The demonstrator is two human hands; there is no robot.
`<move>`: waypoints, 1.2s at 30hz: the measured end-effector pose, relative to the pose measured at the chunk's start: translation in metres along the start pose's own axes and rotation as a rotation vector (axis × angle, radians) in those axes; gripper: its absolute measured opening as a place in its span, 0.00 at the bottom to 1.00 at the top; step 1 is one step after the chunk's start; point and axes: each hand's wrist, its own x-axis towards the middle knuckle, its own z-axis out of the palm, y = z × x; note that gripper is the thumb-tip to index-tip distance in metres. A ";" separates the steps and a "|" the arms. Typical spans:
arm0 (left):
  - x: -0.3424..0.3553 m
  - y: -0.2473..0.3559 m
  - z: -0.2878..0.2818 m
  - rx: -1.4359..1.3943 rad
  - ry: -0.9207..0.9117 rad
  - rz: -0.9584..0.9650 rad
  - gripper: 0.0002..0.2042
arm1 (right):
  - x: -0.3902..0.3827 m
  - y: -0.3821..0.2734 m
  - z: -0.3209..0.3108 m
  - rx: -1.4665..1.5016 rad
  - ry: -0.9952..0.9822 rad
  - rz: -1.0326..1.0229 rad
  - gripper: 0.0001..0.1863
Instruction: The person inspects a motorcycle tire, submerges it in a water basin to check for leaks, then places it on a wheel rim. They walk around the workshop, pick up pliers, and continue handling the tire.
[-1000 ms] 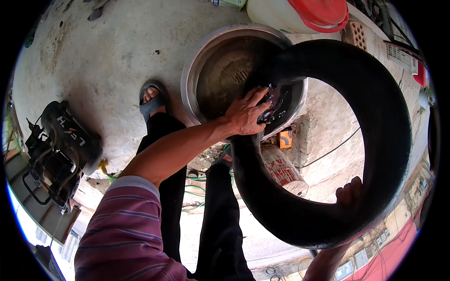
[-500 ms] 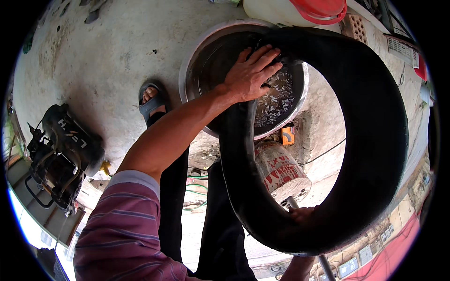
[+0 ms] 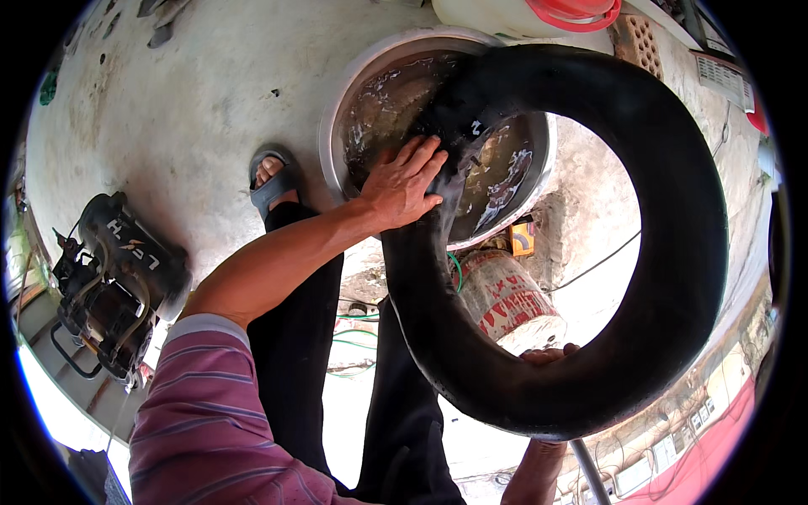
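Black tube [image 3: 680, 219] partly hides a metal basin [image 3: 328, 156] and bucket [image 3: 509, 296].

"What kind of floor [image 3: 202, 93] do we have?"
"We have grey, stained concrete."
"And around it?"
"We see a pink wall [image 3: 711, 438] lower right, white glare [image 3: 67, 412] lower left."

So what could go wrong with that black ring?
The left hand lies flat on the ring, not wrapped around it, so it might slide off. The right hand curls over the inner edge; if wet, the ring could slip. The water in the basin looks choppy, so some could splash out near the sandal.
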 end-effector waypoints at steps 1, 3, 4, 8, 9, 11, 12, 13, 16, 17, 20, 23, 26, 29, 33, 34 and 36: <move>0.000 0.001 0.002 0.030 -0.005 0.000 0.36 | 0.000 -0.001 -0.002 0.051 -0.006 0.044 0.35; 0.002 0.003 0.009 0.035 -0.036 -0.004 0.36 | -0.002 0.001 -0.001 0.055 0.021 0.037 0.37; 0.002 0.003 0.008 0.039 -0.056 -0.018 0.36 | -0.003 0.002 -0.003 0.059 0.026 0.037 0.37; 0.005 0.001 0.007 0.051 -0.098 -0.050 0.36 | -0.003 -0.002 -0.019 -0.136 0.044 0.114 0.43; 0.006 0.001 0.008 0.059 -0.100 -0.048 0.36 | -0.001 -0.002 -0.018 -0.185 -0.005 0.045 0.47; 0.008 0.001 0.009 0.047 -0.091 -0.041 0.36 | 0.005 -0.006 -0.012 -0.259 -0.035 -0.044 0.56; 0.008 0.001 0.009 0.041 -0.087 -0.038 0.35 | 0.008 -0.009 -0.010 -0.279 -0.017 -0.064 0.60; 0.009 0.001 0.010 0.045 -0.095 -0.041 0.35 | 0.012 -0.013 -0.007 -0.300 0.000 -0.083 0.64; 0.007 -0.001 0.013 0.068 -0.105 -0.051 0.35 | 0.029 -0.024 -0.004 -0.146 -0.084 -0.112 0.65; 0.007 -0.002 0.016 0.073 -0.099 -0.049 0.36 | 0.035 -0.029 0.001 -0.077 -0.029 -0.089 0.66; 0.008 -0.002 0.017 0.080 -0.095 -0.030 0.36 | 0.055 -0.046 0.013 0.044 0.086 -0.031 0.66; 0.008 -0.001 0.016 0.074 -0.094 -0.032 0.35 | 0.082 -0.072 0.007 -0.031 0.128 0.032 0.62; 0.008 -0.003 0.017 0.072 -0.092 -0.034 0.35 | 0.111 -0.093 0.009 -0.106 0.168 0.118 0.53; 0.008 -0.002 0.014 0.054 -0.130 -0.044 0.35 | 0.125 -0.097 0.018 -0.156 0.128 0.078 0.40; 0.006 -0.003 0.015 0.031 -0.069 -0.032 0.34 | 0.128 -0.103 0.019 -0.046 -0.054 0.112 0.25; 0.005 -0.003 0.014 0.005 -0.046 -0.010 0.35 | 0.125 -0.105 0.021 0.050 -0.107 0.154 0.22; 0.003 -0.007 0.010 -0.048 -0.002 0.036 0.35 | 0.117 -0.111 0.020 0.144 -0.213 0.208 0.19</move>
